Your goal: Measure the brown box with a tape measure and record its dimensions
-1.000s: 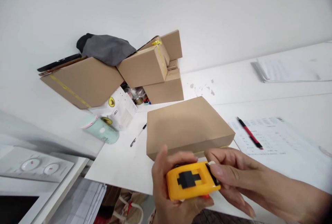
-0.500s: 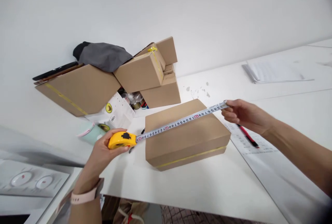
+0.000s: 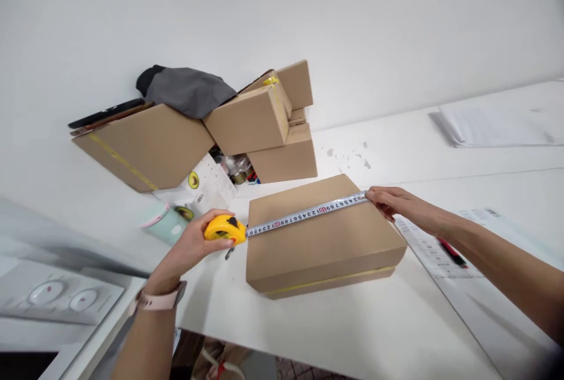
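Note:
A closed brown cardboard box (image 3: 317, 245) with yellow tape along its near side lies on the white table. My left hand (image 3: 198, 239) grips the yellow case of a tape measure (image 3: 225, 229) just off the box's left edge. Across the box top runs the silver blade with its numbers facing up. At the blade's far end, my right hand (image 3: 392, 201) pinches the tip over the right part of the box top. Its lower fingers curl beside the box's right edge and are partly hidden.
Cardboard boxes (image 3: 251, 118) are stacked at the back left, with a grey cloth (image 3: 189, 91) on top. A mint cup (image 3: 165, 222) stands behind my left hand. Printed sheets (image 3: 432, 251), a red and black pen (image 3: 453, 252) and a paper stack (image 3: 493, 124) lie to the right.
The blade has shortened between my hands. My left hand with the case has moved right, up to the box edge, and my right hand has moved left and lower over the box.

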Demonstrator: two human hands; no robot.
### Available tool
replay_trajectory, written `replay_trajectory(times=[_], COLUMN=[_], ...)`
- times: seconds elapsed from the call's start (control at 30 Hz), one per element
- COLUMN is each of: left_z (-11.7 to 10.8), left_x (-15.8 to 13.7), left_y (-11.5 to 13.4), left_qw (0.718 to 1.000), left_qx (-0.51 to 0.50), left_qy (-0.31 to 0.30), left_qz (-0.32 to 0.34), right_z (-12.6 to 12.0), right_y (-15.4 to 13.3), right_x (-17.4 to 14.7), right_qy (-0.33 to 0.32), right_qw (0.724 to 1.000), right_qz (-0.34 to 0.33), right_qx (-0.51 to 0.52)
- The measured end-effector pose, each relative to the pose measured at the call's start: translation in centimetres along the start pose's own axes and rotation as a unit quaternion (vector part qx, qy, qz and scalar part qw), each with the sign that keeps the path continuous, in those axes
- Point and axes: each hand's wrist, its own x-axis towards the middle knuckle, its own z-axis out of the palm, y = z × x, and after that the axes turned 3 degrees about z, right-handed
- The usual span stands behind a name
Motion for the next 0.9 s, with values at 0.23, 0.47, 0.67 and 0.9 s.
replay_trajectory(times=[0.23, 0.47, 0.67, 0.9], left_z=[-0.2, -0.1, 1.2, 1.6], left_x=[1.3, 1.0, -0.7, -1.0], left_y=[0.7, -0.2, -0.3, -0.4], left_qw=[0.999, 0.997, 0.998, 0.997], left_qx=[-0.022, -0.057, -0.035, 0.009], left_qy=[-0.032, -0.031, 0.018, 0.041], left_qz=[0.021, 0.043, 0.054, 0.062], right_z=[0.9, 1.1, 0.9, 1.4], right_y=[-0.7, -0.9, -1.6, -2.4], right_x=[-0.3, 0.0, 0.2, -0.5], right_qy=[0.007, 0.038, 0.019, 0.058], right_qw=[0.999, 0.995, 0.996, 0.996], right_qz=[0.036, 0.023, 0.048, 0.036], right_qx=[-0.02, -0.093, -0.075, -0.06])
